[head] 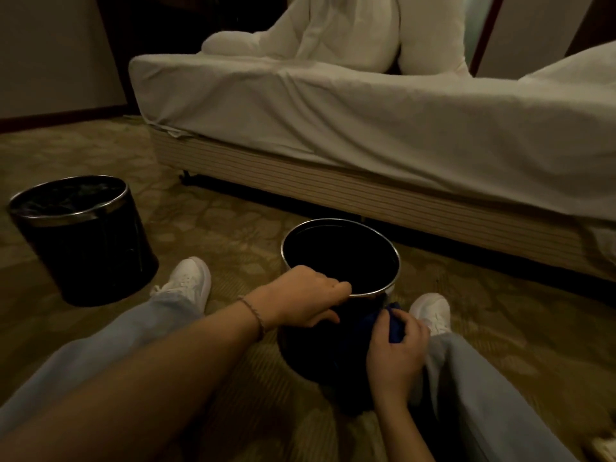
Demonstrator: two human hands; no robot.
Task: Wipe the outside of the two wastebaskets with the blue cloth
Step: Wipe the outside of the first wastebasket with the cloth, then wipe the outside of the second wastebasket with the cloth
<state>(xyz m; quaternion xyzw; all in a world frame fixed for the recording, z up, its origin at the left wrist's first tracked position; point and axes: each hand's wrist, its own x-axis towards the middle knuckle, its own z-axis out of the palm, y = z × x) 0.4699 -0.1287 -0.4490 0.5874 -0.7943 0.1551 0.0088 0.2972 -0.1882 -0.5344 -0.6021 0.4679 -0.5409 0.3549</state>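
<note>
A black wastebasket (316,348) with a metal rim stands on the carpet between my legs. My left hand (306,300) grips its near rim, fingers curled over the edge. Against the basket's right outer side my right hand (396,348) holds the blue cloth (395,323), which is bunched and partly hidden by my fingers. A second black wastebasket (90,248), lined with a dark bag, stands apart at the left.
A bed (366,128) with white sheets and a striped base runs across the back, close behind the near basket. My legs in light jeans and white shoes (186,278) lie on either side. Patterned carpet (226,228) covers the floor.
</note>
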